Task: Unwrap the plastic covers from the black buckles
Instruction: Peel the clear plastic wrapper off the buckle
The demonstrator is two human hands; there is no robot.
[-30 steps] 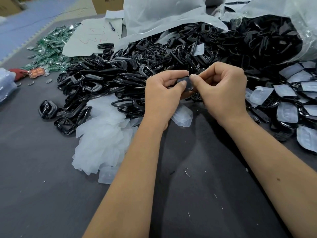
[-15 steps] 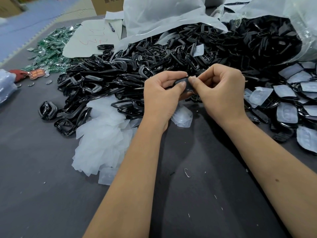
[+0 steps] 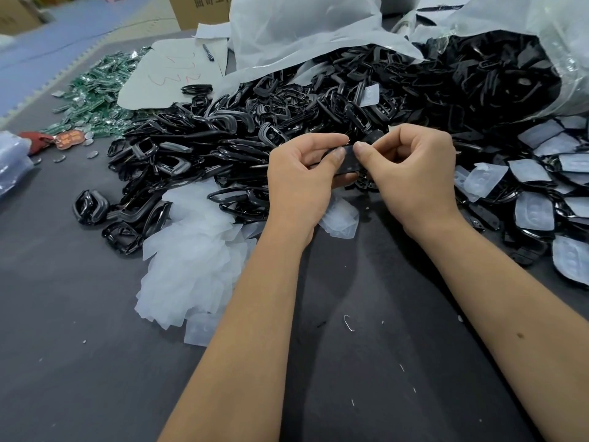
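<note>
Two hands pinch one black buckle above a dark worktop.

Left hand (image 3: 296, 183) and right hand (image 3: 414, 173) both grip the buckle (image 3: 350, 159) just before the buckle heap (image 3: 287, 116); bare grey worktop (image 3: 79, 346) lies nearer, peeled covers (image 3: 191, 256) left.

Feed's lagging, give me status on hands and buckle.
Both hands, left and right, pinch one black buckle. Cover not visibly off. Nothing blocking.

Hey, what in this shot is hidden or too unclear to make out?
Head view:
- Black buckle held between the left hand and right hand: fingers hide its shape and any plastic cover.
- Brown cardboard box: print cut off by the top edge.
- Red scribble on the white paper sheet: illegible.
</note>
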